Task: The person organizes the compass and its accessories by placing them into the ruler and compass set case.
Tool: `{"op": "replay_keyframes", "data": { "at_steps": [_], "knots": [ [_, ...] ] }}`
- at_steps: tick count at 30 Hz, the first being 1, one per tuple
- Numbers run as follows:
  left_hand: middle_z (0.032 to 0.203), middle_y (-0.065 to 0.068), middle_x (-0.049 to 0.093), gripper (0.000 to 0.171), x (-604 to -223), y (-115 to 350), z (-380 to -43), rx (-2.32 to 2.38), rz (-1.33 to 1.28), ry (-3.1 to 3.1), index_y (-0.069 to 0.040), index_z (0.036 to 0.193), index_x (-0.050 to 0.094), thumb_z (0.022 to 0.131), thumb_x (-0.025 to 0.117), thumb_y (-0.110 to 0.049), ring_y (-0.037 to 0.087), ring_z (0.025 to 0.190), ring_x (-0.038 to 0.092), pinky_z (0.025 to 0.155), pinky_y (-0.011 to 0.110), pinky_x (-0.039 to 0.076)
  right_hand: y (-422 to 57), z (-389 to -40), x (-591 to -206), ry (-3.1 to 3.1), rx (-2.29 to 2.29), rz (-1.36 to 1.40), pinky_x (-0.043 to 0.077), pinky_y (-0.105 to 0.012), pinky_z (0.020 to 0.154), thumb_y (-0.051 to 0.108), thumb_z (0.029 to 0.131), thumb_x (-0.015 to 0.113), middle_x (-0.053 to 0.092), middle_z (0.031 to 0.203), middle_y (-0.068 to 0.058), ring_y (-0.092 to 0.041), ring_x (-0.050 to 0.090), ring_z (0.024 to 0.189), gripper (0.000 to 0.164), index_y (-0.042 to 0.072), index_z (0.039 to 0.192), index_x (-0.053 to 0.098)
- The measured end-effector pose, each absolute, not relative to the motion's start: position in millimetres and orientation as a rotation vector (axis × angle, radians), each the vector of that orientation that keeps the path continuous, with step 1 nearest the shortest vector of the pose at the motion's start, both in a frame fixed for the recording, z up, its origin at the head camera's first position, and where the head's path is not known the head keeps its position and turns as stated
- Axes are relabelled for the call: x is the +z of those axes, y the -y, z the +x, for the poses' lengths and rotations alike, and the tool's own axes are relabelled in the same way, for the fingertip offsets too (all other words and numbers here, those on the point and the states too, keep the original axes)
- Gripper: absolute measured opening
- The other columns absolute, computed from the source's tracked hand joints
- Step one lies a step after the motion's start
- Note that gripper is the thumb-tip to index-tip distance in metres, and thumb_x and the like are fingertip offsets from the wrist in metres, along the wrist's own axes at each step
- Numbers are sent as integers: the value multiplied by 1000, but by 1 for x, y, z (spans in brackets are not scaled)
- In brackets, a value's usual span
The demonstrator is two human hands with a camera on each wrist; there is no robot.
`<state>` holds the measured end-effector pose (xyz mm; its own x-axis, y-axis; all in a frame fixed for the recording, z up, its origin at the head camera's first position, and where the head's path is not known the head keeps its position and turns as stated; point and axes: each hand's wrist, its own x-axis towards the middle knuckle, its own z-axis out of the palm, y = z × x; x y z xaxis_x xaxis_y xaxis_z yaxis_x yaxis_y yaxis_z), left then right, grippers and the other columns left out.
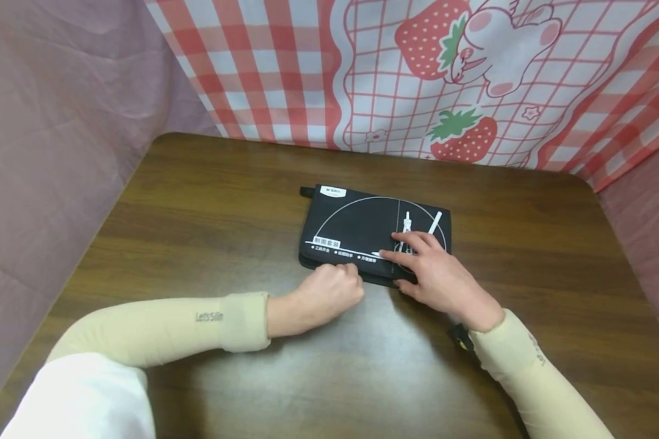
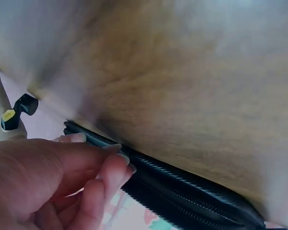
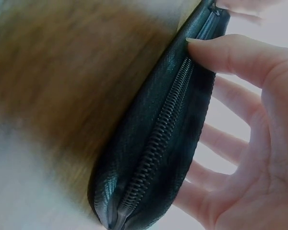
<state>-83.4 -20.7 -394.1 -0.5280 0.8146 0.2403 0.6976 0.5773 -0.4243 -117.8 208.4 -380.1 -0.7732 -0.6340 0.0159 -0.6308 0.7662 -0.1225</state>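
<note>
A black zippered case [image 1: 357, 219] with white compass and pencil drawings on its cover lies flat on the wooden table. At its front edge, my left hand [image 1: 329, 294] pinches the zipper pull between thumb and bent fingers; the fingers mostly hide the pull. In the left wrist view, the zipper teeth [image 2: 182, 181] stand apart on one side of that hand. My right hand [image 1: 442, 274] rests on the case's right part, fingers spread over the cover. Its thumb [image 3: 221, 52] presses the front side beside the zipper, whose teeth [image 3: 158, 129] are meshed there.
The wooden table [image 1: 208, 201] surrounds the case. A red-and-white strawberry cloth [image 1: 395, 103] hangs behind the table's far edge, with pink cloth [image 1: 77, 110] at the left. A short black loop [image 1: 307, 191] sticks out of the case's far left corner.
</note>
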Motion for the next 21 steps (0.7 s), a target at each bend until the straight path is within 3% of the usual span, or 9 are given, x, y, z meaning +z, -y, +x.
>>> {"op": "replay_keyframes", "data": {
  "at_steps": [9, 21],
  "knots": [
    [61, -1, 53, 15, -387, 21, -89, 292, -1065, 2554, -15, 71, 61, 80, 53, -6, 9, 52, 50, 37, 27, 39, -209, -118, -380, -2929, -182, -1079, 44, -46, 85, 32, 76, 71, 39, 139, -9, -30, 34, 121, 52, 27, 126, 58],
    [59, 2, 51, 16, -388, 65, -92, 206, -939, 2663, -10, 66, 58, 73, 54, 4, 12, 50, 50, 36, 30, 40, -209, -118, -379, -2908, -171, -1092, 44, -47, 87, 32, 76, 72, 39, 139, -10, -32, 34, 120, 54, 26, 128, 57]
  ]
}}
